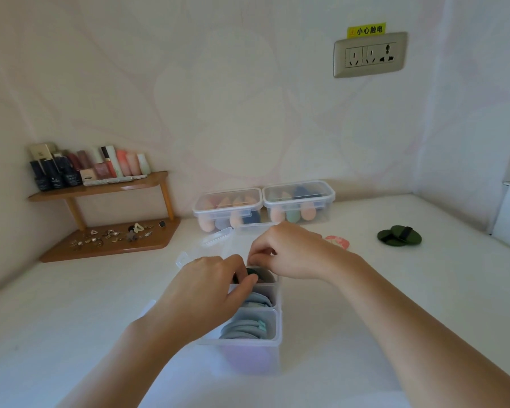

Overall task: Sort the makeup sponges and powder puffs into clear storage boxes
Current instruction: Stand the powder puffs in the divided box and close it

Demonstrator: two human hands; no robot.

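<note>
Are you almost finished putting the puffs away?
Nearly. Two lidded boxes hold sponges, and blue puffs sit in two compartments of the open box. The left hand pinches a dark green puff at the far compartment, the right hand beside it. On the table wait loose green puffs and a pink puff.

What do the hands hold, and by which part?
The left hand pinches a dark green puff by its upper edge, inside the clear box. The right hand curls beside it; its hold cannot be told.

The left grip and right grip are bare, forearms uncovered too.
</note>
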